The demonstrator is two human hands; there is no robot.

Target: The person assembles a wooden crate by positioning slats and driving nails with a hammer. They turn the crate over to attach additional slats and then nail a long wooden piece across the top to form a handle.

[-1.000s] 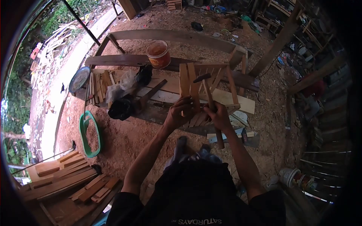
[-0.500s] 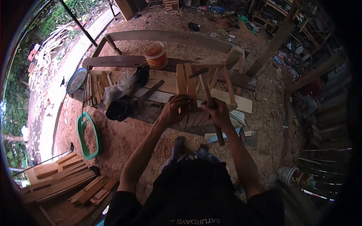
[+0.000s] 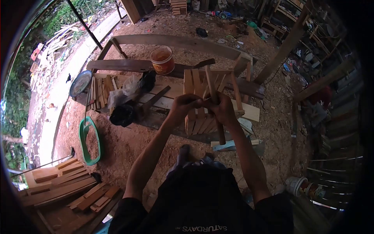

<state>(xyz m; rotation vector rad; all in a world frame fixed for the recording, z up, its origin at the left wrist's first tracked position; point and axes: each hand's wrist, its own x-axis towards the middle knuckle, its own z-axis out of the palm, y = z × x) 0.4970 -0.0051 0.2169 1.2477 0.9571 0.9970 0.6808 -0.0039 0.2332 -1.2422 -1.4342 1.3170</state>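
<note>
My right hand (image 3: 223, 111) is closed around the wooden handle of a hammer (image 3: 210, 80), whose dark head points away from me. My left hand (image 3: 184, 107) has its fingers pinched together and meets the fingertips of my right hand. Whatever may be between those fingertips is too small to make out. Below both hands a slatted wooden crate-like frame (image 3: 189, 82) rests on the workbench (image 3: 156, 115), partly hidden by my hands and the hammer.
An orange bucket (image 3: 162, 67) stands behind the bench. Black and clear plastic bags (image 3: 124, 113), a handsaw-like blade (image 3: 154, 97) and wood strips (image 3: 102, 91) lie to the left. A green plastic basin rim (image 3: 81, 134) sits on the shavings. Stacked boards (image 3: 58, 191) fill the lower left.
My left hand has moved right, off the frame's slats, to meet my right hand. The hammer has tilted more upright, and my right hand has risen slightly.
</note>
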